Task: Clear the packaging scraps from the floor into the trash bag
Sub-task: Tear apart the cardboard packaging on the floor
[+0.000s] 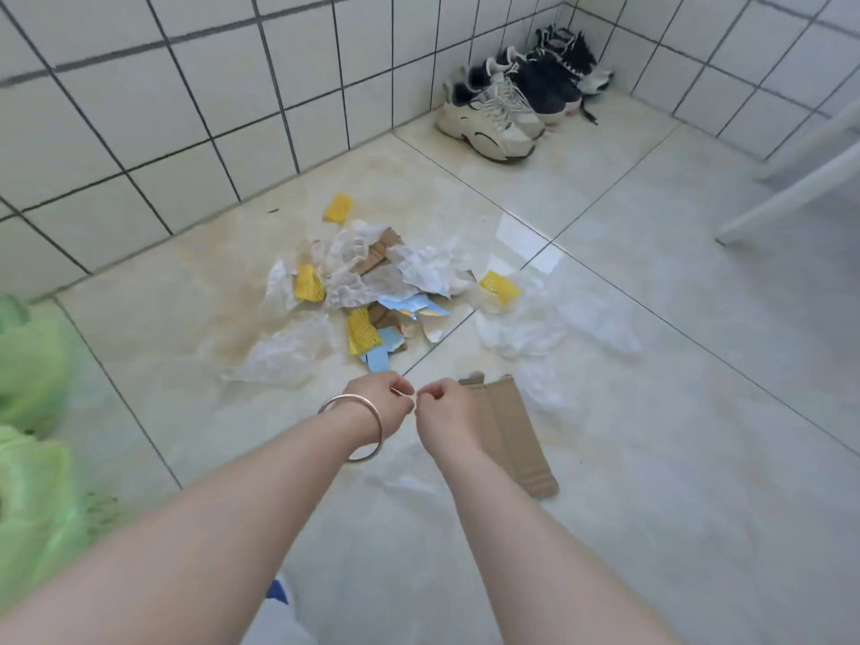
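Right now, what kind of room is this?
Probably a tiled washroom or entry corner at home: white wall tiles, sneakers by the wall, and scraps on the floor.

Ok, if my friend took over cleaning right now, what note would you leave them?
Left hand and right hand: close together above the floor, fingers pinched, apparently on a thin clear plastic film that is hard to see; they hold no scrap.
Scrap pile: paper, cardboard, plastic and yellow foam nets, on the floor ahead. One yellow net lies apart near the wall. A cardboard strip lies beside the right hand.
Green bags: at the left edge.
Done: nothing visibly cleared.
Left: all the scraps.
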